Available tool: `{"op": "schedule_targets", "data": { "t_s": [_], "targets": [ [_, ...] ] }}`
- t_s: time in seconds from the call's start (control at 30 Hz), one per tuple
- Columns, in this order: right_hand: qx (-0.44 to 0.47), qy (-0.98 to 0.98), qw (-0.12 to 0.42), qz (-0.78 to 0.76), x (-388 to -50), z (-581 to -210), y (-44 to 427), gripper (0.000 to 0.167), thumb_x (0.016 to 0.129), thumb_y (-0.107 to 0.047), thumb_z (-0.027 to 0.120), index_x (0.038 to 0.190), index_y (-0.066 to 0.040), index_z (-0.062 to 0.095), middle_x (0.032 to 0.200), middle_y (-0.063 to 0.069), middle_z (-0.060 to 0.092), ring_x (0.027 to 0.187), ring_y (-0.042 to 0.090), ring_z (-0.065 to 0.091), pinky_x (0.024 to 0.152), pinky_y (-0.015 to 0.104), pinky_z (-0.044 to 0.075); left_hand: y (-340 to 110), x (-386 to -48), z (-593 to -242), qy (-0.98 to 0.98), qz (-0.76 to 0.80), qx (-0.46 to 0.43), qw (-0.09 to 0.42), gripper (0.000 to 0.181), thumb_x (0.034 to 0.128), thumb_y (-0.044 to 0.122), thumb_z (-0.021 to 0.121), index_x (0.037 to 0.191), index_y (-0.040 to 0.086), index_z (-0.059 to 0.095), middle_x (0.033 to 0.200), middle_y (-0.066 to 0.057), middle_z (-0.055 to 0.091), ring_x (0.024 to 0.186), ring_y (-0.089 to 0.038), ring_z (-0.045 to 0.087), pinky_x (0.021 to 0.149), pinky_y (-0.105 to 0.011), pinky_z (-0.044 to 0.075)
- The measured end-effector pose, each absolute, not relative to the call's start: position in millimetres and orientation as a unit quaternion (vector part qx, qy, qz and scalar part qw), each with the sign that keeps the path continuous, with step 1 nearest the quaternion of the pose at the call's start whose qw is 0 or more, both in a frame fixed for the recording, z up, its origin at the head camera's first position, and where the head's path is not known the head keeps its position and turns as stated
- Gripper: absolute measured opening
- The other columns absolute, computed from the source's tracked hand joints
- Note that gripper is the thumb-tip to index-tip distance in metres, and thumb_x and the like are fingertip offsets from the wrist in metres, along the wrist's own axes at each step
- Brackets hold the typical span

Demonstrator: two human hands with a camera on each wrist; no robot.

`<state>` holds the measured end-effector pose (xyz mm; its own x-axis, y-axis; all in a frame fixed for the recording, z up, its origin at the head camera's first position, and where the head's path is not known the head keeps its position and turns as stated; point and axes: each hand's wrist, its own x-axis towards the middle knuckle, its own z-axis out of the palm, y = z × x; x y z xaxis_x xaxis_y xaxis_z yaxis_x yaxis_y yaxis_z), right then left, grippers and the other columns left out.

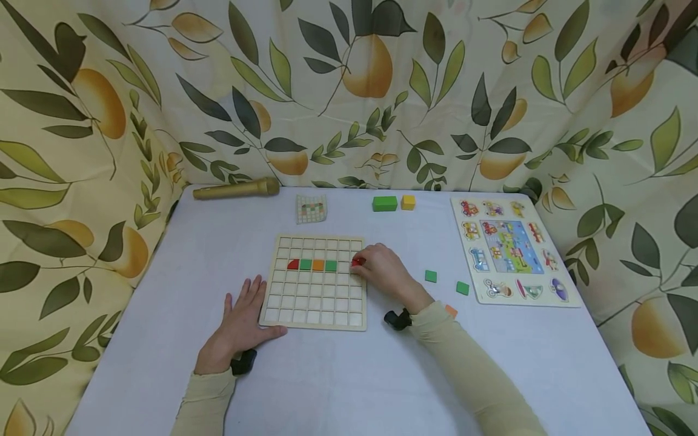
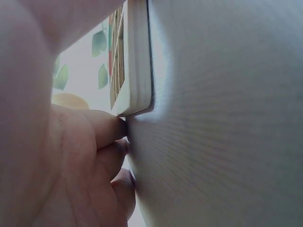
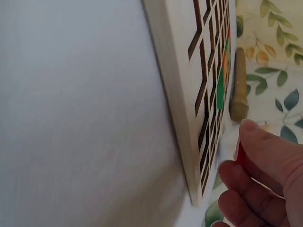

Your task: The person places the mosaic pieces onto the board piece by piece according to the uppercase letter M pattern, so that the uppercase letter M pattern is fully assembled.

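Right hand (image 1: 384, 270) pinches a small red piece (image 1: 357, 262) between thumb and fingertips at the right side of the grid board (image 1: 327, 329), level with a row of red, green and orange tiles (image 1: 318, 265) set in its cells. Left hand (image 1: 240, 324) lies on the table (image 1: 316, 387), fingers straight and spread, at the board's near left corner. Two loose green squares (image 1: 431, 276) and an orange piece (image 1: 451, 310) lie right of the board.
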<state>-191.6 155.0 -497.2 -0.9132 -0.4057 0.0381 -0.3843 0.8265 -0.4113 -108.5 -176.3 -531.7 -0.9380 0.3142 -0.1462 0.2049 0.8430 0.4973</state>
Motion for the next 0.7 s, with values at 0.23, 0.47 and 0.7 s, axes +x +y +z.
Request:
{"op": "schedule_targets", "data": {
  "t_s": [0.23,0.47,0.7],
  "targets": [
    [-0.210,0.960,0.023,-0.186,-193.7,-502.4,135.9,0.025,0.089,-0.027,0.075,0.104,-0.007,0.073,0.091,0.000,0.067,0.085,0.017,0.054,0.075,0.031,0.046,-176.4,-108.2,-531.9,0.954,0.244,0.137,0.111,0.116,0.0730,0.058,0.079,0.153,-0.002,0.021,0.159,-0.022,0.012,0.145,-0.040,0.000,0.106,-0.068,-0.006],
    [-0.213,0.961,0.019,-0.175,-194.8,-503.7,125.5,0.024,0.088,-0.026,0.075,0.102,-0.007,0.074,0.092,0.001,0.067,0.088,0.020,0.056,0.078,0.033,0.047,-176.0,-107.6,-529.6,0.953,0.245,0.136,0.113,0.115,0.0737,0.055,0.079,0.153,-0.003,0.021,0.159,-0.022,0.012,0.145,-0.040,0.001,0.106,-0.067,-0.006],
    [-0.217,0.962,0.001,-0.164,-196.3,-506.3,121.6,0.025,0.087,-0.028,0.076,0.100,-0.007,0.075,0.088,0.001,0.066,0.083,0.020,0.056,0.073,0.033,0.048,-176.2,-107.9,-530.4,0.954,0.243,0.137,0.112,0.115,0.0737,0.055,0.079,0.153,-0.004,0.021,0.159,-0.022,0.012,0.145,-0.040,0.001,0.106,-0.068,-0.005]
  ]
}}
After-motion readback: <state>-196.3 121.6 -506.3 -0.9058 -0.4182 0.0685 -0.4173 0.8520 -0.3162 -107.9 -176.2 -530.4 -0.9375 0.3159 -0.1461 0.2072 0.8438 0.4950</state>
